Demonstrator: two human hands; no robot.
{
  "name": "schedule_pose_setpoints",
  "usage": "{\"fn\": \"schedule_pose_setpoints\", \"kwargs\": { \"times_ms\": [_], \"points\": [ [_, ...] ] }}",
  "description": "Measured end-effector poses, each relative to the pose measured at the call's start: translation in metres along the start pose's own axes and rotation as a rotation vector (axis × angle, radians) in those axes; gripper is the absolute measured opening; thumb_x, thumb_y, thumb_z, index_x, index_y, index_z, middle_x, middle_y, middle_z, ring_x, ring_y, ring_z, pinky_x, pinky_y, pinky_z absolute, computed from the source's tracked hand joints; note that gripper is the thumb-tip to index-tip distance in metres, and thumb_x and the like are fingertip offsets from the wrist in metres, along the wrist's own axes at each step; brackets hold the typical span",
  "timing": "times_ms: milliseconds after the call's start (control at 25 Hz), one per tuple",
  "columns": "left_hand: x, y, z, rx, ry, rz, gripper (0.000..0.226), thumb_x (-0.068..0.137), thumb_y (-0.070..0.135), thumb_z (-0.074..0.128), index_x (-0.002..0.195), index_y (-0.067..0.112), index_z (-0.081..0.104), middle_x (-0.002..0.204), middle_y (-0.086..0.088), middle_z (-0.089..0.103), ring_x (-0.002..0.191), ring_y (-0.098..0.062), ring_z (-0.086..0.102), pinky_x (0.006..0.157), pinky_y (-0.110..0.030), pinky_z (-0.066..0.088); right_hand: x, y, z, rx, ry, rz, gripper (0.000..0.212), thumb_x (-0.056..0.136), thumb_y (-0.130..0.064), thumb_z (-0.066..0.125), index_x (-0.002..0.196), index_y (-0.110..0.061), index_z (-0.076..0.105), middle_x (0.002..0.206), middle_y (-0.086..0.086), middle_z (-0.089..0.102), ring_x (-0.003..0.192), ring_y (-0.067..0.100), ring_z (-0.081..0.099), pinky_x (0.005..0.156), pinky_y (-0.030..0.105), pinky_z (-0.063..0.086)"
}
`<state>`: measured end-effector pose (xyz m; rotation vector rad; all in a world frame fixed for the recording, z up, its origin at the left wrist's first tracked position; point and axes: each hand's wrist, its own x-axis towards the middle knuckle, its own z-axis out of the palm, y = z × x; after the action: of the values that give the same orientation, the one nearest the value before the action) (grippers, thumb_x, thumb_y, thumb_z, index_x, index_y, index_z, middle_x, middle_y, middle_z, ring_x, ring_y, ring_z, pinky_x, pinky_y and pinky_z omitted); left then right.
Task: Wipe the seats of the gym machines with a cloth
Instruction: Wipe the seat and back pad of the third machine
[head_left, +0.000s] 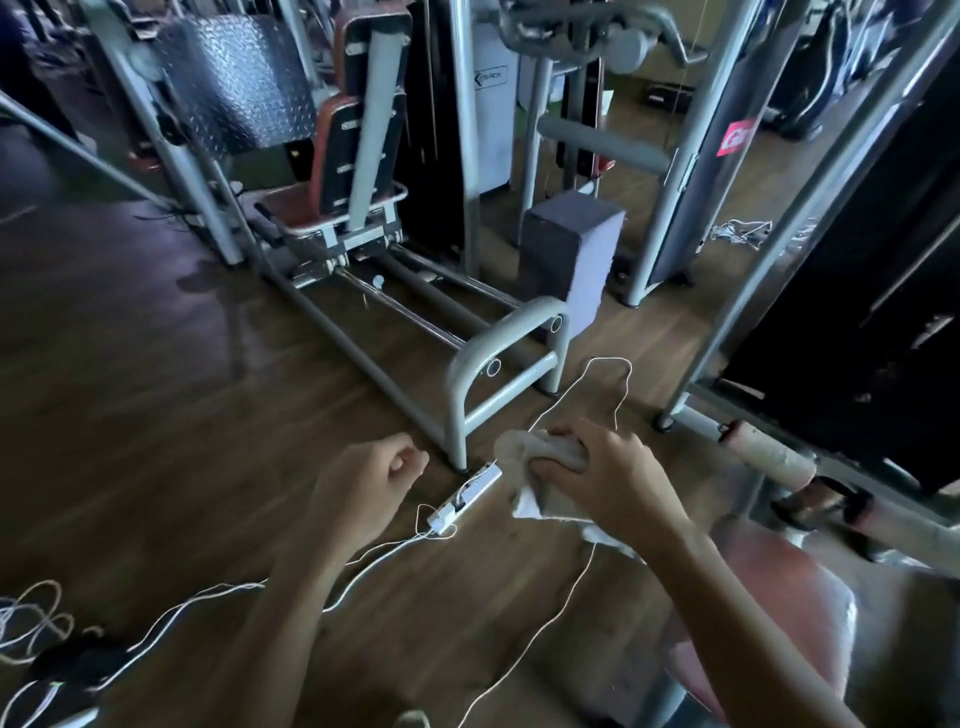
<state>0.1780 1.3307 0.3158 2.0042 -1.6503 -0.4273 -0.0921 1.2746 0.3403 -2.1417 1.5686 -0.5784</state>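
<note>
While the right grip (608, 478) clamps a crumpled cloth (540, 457) above the wood floor (156, 415), the left grip (363, 483) is curled together, empty. A power strip (465, 499) and white cords (228, 588) lie below; grey machines (456, 410) crowd the dim room, a red seat (779, 597) beside the right arm.

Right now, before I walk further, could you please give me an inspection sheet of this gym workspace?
Surface: brown wooden floor, dark patch at left.
Job's things: crumpled white cloth; red padded seat at lower right.
Clutter: grey rectangular block on the floor.
Hands: right hand grips the cloth; left hand curled, holding nothing.
Cables: thin white cables cross the floor to a white power strip.
Surroundings: grey steel gym machines all around.
</note>
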Motion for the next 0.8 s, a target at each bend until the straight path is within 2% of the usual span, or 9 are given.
{"fn": "schedule_pose_setpoints", "kwargs": {
  "times_ms": [160, 440, 560, 680, 800],
  "points": [
    [-0.013, 0.016, -0.001, -0.019, 0.055, -0.034, 0.028, 0.093, 0.048, 0.053, 0.082, 0.024, 0.062, 0.069, 0.01, 0.067, 0.065, -0.011, 0.063, 0.066, -0.038, 0.054, -0.007, 0.008, -0.018, -0.025, -0.043, -0.051, 0.048, 0.076, -0.071, 0.053, 0.113, -0.041, 0.061, 0.09, -0.011, 0.072, 0.082, 0.02, 0.068, 0.073, 0.039, 0.056],
    [-0.035, 0.023, -0.008, -0.01, 0.051, -0.092, 0.037, 0.084, 0.062, 0.043, 0.084, 0.031, 0.062, 0.077, 0.012, 0.068, 0.074, -0.008, 0.066, 0.074, -0.036, 0.056, -0.008, 0.002, -0.029, -0.016, -0.087, -0.119, 0.052, 0.072, -0.074, 0.05, 0.109, -0.041, 0.063, 0.088, -0.013, 0.072, 0.083, 0.018, 0.069, 0.075, 0.04, 0.056],
    [-0.038, 0.018, -0.018, 0.005, 0.065, -0.103, 0.041, 0.082, 0.065, 0.04, 0.087, 0.032, 0.063, 0.079, 0.013, 0.069, 0.078, -0.006, 0.067, 0.076, -0.036, 0.056, 0.002, -0.015, -0.025, -0.018, -0.128, -0.163, 0.049, 0.075, -0.072, 0.053, 0.108, -0.038, 0.064, 0.088, -0.013, 0.071, 0.081, 0.014, 0.068, 0.073, 0.04, 0.057],
    [-0.041, -0.005, -0.037, 0.026, 0.09, -0.155, 0.029, 0.09, 0.056, 0.049, 0.088, 0.031, 0.064, 0.08, 0.014, 0.07, 0.081, -0.003, 0.066, 0.079, -0.036, 0.055, 0.02, -0.043, -0.01, -0.03, -0.156, -0.219, 0.04, 0.081, -0.062, 0.061, 0.111, -0.036, 0.065, 0.088, -0.013, 0.07, 0.082, 0.013, 0.067, 0.074, 0.038, 0.056],
    [-0.044, -0.041, -0.061, 0.045, 0.13, -0.211, 0.032, 0.088, 0.058, 0.046, 0.087, 0.031, 0.063, 0.079, 0.014, 0.069, 0.078, -0.004, 0.066, 0.076, -0.033, 0.054, 0.047, -0.085, 0.021, -0.048, -0.241, -0.319, 0.048, 0.079, -0.062, 0.054, 0.115, -0.033, 0.064, 0.088, -0.01, 0.07, 0.082, 0.014, 0.067, 0.074, 0.037, 0.057]
  ]
}}
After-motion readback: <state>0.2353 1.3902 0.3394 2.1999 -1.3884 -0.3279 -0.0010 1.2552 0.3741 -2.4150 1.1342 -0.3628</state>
